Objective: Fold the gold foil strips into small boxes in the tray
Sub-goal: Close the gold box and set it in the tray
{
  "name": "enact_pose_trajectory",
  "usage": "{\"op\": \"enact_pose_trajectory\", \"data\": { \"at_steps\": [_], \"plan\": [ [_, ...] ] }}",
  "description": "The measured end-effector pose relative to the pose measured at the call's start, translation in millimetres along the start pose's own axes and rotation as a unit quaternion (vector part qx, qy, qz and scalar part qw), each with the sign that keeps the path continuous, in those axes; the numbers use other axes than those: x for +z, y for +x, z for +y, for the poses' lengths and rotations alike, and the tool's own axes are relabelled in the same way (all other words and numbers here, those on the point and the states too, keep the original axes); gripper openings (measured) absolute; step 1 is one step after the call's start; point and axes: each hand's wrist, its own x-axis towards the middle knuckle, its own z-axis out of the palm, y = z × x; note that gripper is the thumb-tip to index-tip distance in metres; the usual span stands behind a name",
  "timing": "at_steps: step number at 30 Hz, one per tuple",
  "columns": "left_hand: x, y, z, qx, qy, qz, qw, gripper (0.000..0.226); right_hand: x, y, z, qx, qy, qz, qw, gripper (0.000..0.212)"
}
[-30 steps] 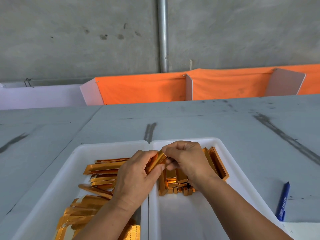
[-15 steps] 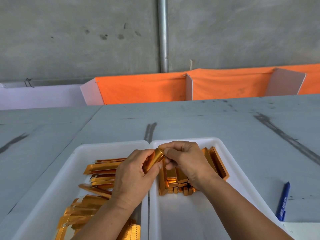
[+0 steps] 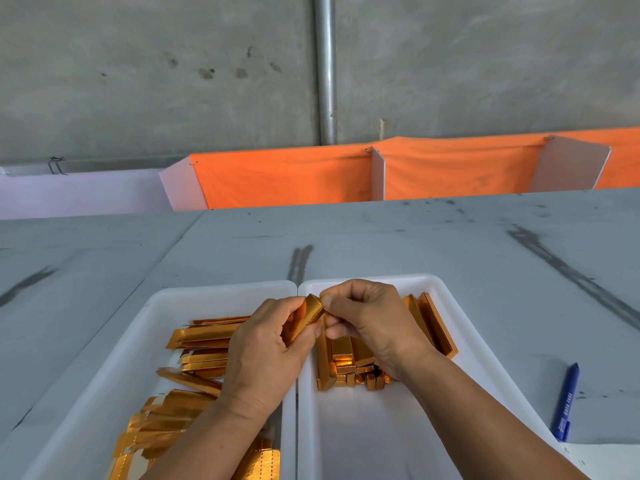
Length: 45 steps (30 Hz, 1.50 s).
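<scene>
A flat grey table top with dark scuff marks carries two shallow white plastic trays set side by side, their long rims touching. The left white plastic tray holds a loose heap of flat gold foil strips, unfolded and lying across one another from the tray's middle down to its near end.

The person's left hand is raised over the inner edge of this tray. Its fingers and thumb are curled round a narrow, partly folded gold foil box, which slants up and to the right above the seam between the two trays. The right hand meets it from the other side. Its fingers are bent inward, and the thumb and fingertips pinch the upper end of the same box. How the end flap lies under those fingertips cannot be told.

Below the right hand, the right white plastic tray contains a cluster of finished small gold boxes packed close together, with two longer gold boxes beside them along the tray's right wall. The near half of this tray shows bare white plastic.

Further right, a blue pen lies on the table, apart from the tray, and just beside the corner of a white sheet.
</scene>
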Motion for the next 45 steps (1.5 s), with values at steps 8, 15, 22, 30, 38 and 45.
{"op": "enact_pose_trajectory", "data": {
  "at_steps": [8, 15, 22, 30, 38, 45],
  "plan": [
    [-0.8, 1.3, 1.6, -0.016, 0.001, 0.009, 1.0, 0.049, 5.7, -2.6, 1.4, -0.032, -0.032, 0.013, 0.999, 0.013],
    [-0.7, 1.2, 0.1, -0.007, -0.007, 0.01, 1.0, 0.047, 5.4, -0.6, 1.5, 0.0, 0.042, 0.001, 0.999, 0.007],
    [-2.2, 0.5, 0.8, 0.001, -0.015, 0.009, 1.0, 0.05, 3.6, -1.8, 0.6, -0.004, 0.024, -0.011, 1.0, 0.006],
    [-2.1, 2.1, -1.5, -0.01, 0.003, 0.011, 1.0, 0.04, 6.8, -5.8, -2.0, -0.017, -0.012, -0.015, 1.0, 0.015],
    [0.9, 1.7, 3.4, -0.004, 0.013, 0.003, 1.0, 0.037, 8.0, -3.7, 0.8, -0.01, -0.048, 0.013, 0.999, 0.004],
    [2.2, 2.0, 2.0, -0.01, 0.021, 0.0, 1.0, 0.036, 6.9, -2.1, 2.3, 0.0, -0.036, 0.009, 0.999, 0.004]
  ]
}}
